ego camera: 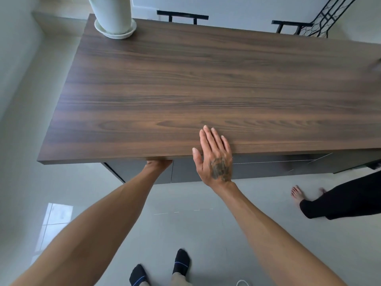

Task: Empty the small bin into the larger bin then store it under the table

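A dark wooden table [206, 79] fills the middle of the head view. My right hand [213, 155] lies flat over its near edge, fingers apart and stretched onto the top, holding nothing. My left hand [158, 163] reaches under the near edge, and only the wrist and the base of the hand show; the fingers are hidden by the tabletop. Neither the small bin nor the larger bin is visible anywhere. Dark cabinet fronts [185, 172] stand beneath the table.
A white plant pot on a saucer [115, 19] stands at the table's far left corner. Two black chairs [182, 17] and a metal rack [325, 19] stand behind it. Another person's bare feet and dark trouser leg [329, 201] are on the grey floor at right. My socked feet [181, 263] are below.
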